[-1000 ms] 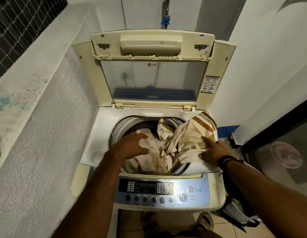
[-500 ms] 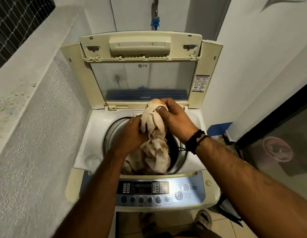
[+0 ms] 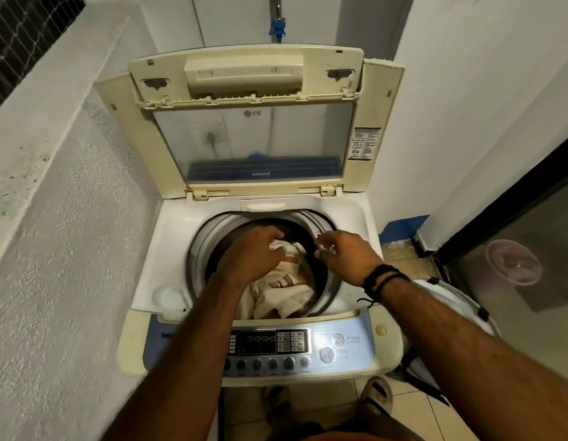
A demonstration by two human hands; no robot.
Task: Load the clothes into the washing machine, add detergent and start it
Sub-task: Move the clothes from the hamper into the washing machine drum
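A cream top-loading washing machine [image 3: 168,249] stands in front of me with its lid [image 3: 244,71] raised upright. In the drum [image 3: 200,249] lies a cream cloth with brown stripes [image 3: 285,294]. My left hand [image 3: 254,253] is palm down inside the drum opening, its fingers curled over a fold of that cloth. Over the drum's right rim hovers my right hand [image 3: 343,253], fingers apart and holding nothing, a black band on its wrist. The control panel [image 3: 339,345] with its power and start buttons runs along the front edge, under my forearms. No detergent is in view.
A rough grey wall with a ledge [image 3: 53,218] hems in the machine's left side. On the right, a white and black laundry bag [image 3: 451,300] sits by the machine. A pink bucket [image 3: 514,262] shows behind a glass door. A blue tap [image 3: 277,27] hangs above the lid.
Both hands held the bunched cloth up above the drum; now it lies down inside. My right hand has let go and drawn back to the right rim.
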